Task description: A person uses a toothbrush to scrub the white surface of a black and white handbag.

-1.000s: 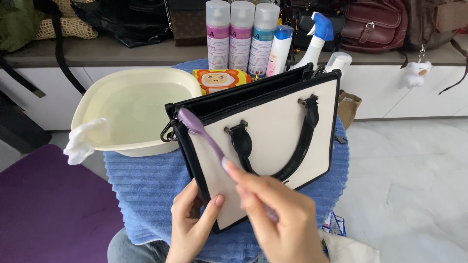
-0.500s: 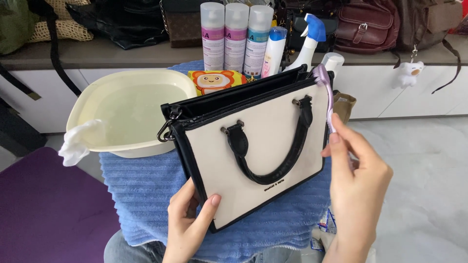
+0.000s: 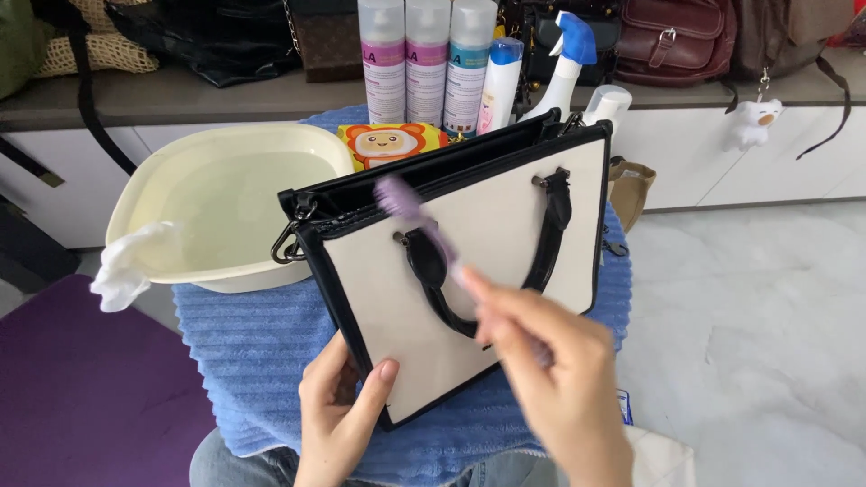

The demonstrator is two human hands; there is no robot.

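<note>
Here, cream handbag [image 3: 505, 271] — black trim, black handles, tilted upright

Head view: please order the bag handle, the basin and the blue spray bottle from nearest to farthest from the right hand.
From the right hand, which holds a purple brush:
1. Bag handle: just left of the fingers, on the bag's front.
2. Basin: far left, behind the bag.
3. Blue spray bottle: at the back, above the bag; its gap from the basin's near rim is small.
</note>
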